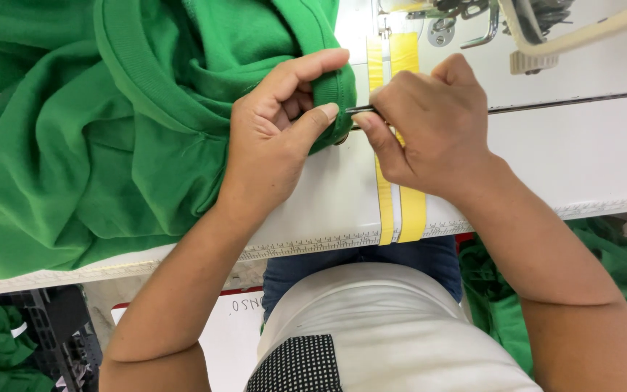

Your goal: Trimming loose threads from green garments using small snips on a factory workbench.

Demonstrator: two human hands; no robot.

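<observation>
Seen from above my lap: white shirt, a black dotted patch (295, 365), blue jeans (371, 263) under the table's (582, 156) near edge, which carries a printed ruler strip (306, 244). More green cloth lies in heaps below the table on both sides. On the smooth white top, two yellow tape strips (409, 207) run straight away from me. My left hand (270, 138) is pinched shut on the folded ribbed edge of the green garment (110, 145), thumb against forefinger; the soft, matte knit spreads in folds to the left of that hand. My right hand (429, 127) is closed around a thin dark metal tool (361, 109), its kind unclear, lying crosswise with its tip pointing left at the pinched fold, just beside my left thumb. The hands sit close together, not touching. Farthest off, the sewing machine's metal parts (459, 22) stand at the table's back.
</observation>
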